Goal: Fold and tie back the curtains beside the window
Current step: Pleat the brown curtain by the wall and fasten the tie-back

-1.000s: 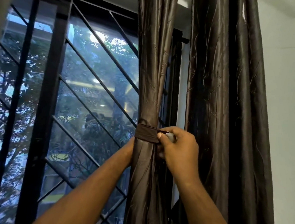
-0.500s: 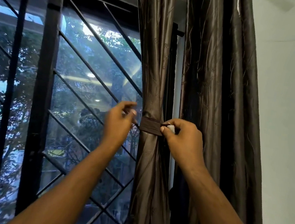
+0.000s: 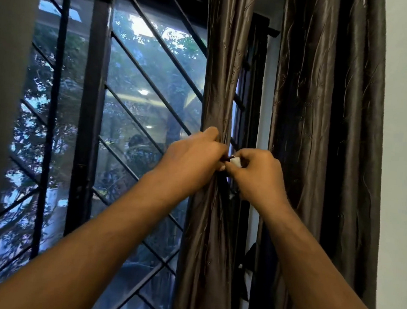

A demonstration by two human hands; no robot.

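Observation:
A dark brown satin curtain hangs gathered into a narrow bundle in front of the window. My left hand covers the bundle at mid height, fingers closed over the fabric and the tie-back band, which is hidden beneath it. My right hand is directly beside it, pinching the band's end with a small white piece showing between thumb and fingers. The two hands touch. A second brown curtain hangs loose to the right.
The window has a black metal grille with diagonal bars over glass, with trees outside. A white wall stands at the right. A grey curtain edge fills the far left.
My left hand came out from behind the bundle, lifted open beside it, then closed over the band next to my right hand. The right hand stayed on the band's end.

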